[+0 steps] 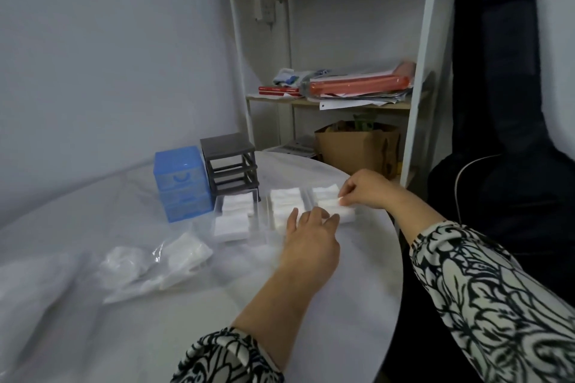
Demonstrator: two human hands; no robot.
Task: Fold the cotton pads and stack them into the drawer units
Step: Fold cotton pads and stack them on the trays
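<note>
A round white tabletop (357, 289) stands beside a shelf (342, 102). At its twelve o'clock, clear drawers (264, 218) hold cotton pads (284, 199); a blue drawer unit (182, 183) and grey frame (230, 165) stand at eleven. The right hand (365, 190) has a pinching grip on one folded pad (334, 204); the left hand (308, 239) reaches flat, fingers relaxed.

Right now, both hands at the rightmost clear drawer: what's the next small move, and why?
Probably lower the folded cotton pad onto the stack in the rightmost clear drawer and let go. The right hand pinches the pad's end just above that drawer, and the left hand reaches in with straight fingers beside it, seemingly to steady or flatten it. The grey drawer frame stands without drawers behind.
</note>
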